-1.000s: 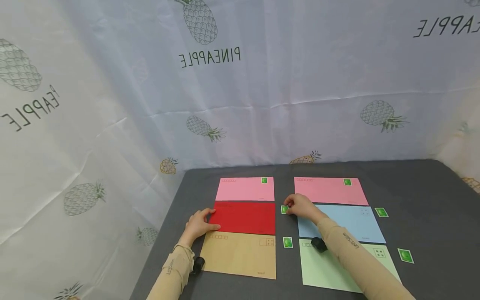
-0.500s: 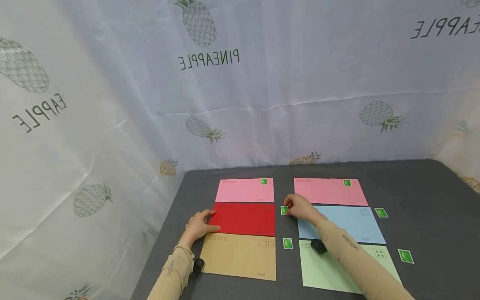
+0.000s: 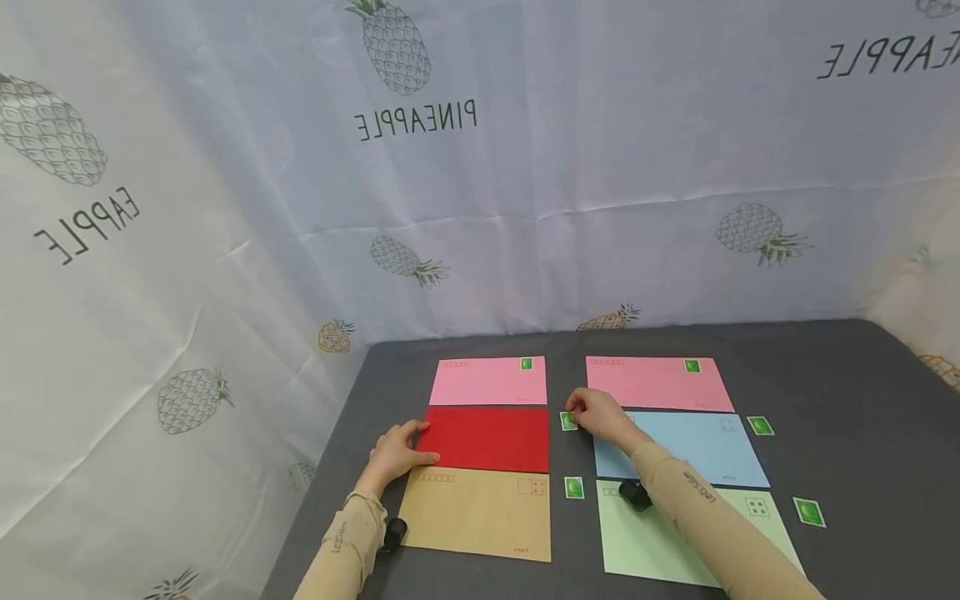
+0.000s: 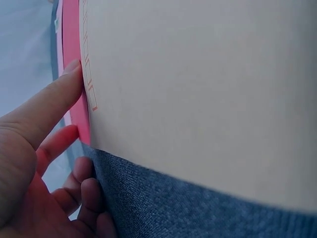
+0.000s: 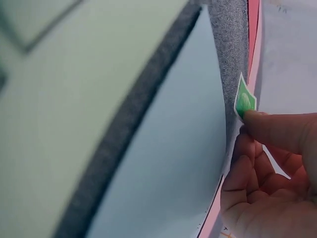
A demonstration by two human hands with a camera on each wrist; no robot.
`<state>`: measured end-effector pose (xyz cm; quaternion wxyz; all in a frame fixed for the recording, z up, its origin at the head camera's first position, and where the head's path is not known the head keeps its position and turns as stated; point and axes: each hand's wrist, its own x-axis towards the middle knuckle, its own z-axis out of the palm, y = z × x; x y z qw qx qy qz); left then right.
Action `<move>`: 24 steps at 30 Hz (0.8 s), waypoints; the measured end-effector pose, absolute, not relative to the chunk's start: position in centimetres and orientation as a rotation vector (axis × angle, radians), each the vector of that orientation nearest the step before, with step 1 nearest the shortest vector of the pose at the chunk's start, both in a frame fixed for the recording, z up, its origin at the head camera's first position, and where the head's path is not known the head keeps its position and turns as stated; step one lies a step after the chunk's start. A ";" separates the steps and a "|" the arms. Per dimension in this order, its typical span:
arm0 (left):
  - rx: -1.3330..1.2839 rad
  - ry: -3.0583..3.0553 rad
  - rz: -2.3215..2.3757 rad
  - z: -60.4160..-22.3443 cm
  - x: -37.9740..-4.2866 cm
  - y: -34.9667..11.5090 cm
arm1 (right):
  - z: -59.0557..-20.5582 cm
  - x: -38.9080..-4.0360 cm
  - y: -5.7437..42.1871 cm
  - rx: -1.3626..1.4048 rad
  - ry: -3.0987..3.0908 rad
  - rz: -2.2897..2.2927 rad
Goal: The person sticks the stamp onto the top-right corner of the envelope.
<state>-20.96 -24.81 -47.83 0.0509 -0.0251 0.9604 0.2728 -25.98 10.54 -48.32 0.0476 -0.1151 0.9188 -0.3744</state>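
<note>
In the head view a red envelope (image 3: 483, 437) lies on the dark table, and my left hand (image 3: 396, 454) rests at its left edge. The left wrist view shows that thumb (image 4: 57, 99) extended onto the red envelope's edge, with the other fingers loosely bent beside it. My right hand (image 3: 600, 414) is between the red envelope and a blue envelope (image 3: 697, 446). Between thumb and index finger it pinches a corner of a green stamp (image 5: 245, 99), which looks tilted in the right wrist view. The wrist and sleeve partly cover the blue envelope.
Two pink envelopes (image 3: 487, 385) at the back each bear a green stamp (image 3: 527, 364). In front lie a tan envelope (image 3: 476, 517) and a light green envelope (image 3: 645, 533). Loose stamps lie beside the tan envelope (image 3: 573, 488) and at the right (image 3: 760, 426).
Both hands keep nearly the same places, the right fingers staying at the stamp. The head view has shifted slightly.
</note>
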 end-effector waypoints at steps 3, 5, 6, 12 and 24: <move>-0.079 2.924 0.821 -47.9 -21.0 -24.8 | -48.0 -25.9 10.5 -0.348 2.793 -1.144; -0.081 2.924 0.817 -47.9 -21.0 -24.8 | -47.8 -25.9 10.5 -0.362 2.787 -1.155; -0.082 2.922 0.818 -47.8 -21.0 -24.8 | -47.6 -25.9 10.4 -0.370 2.781 -1.166; -0.068 2.922 0.817 -47.6 -21.0 -24.8 | -46.9 -26.1 10.0 -0.353 2.735 -1.219; -0.063 2.946 0.795 -47.8 -21.1 -24.9 | -46.6 -26.4 9.0 -0.231 2.607 -1.355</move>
